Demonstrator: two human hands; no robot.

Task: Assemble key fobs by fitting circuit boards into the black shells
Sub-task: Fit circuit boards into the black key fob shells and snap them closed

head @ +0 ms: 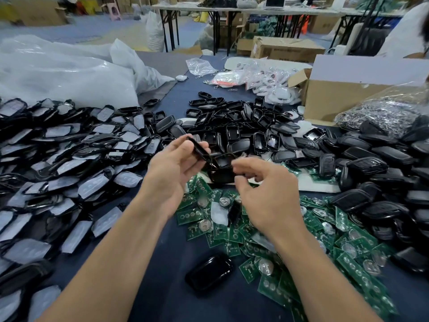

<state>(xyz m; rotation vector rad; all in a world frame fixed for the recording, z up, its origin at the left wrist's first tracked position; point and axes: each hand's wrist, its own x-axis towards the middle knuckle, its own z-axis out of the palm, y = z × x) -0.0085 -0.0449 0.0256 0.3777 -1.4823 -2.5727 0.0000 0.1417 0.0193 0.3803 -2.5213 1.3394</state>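
My left hand point(173, 169) holds a black shell point(200, 148) edge-on between thumb and fingers, above the table's middle. My right hand point(267, 194) hovers just right of it, fingers loosely curled; whether they hold anything is hard to see. Green circuit boards point(325, 247) with round coin cells lie scattered beneath and to the right of my hands. A closed glossy black shell point(209, 274) lies alone on the dark blue table point(167, 263) near me. Open black shell halves point(232, 126) are heaped just beyond my hands.
Shells with grey pads point(69, 154) cover the left. Closed black fob covers point(376, 173) pile up on the right. Farther back: a large white plastic bag point(65, 75), bagged white fobs point(262, 80), a cardboard box point(343, 94), a bag of metal rings point(390, 110).
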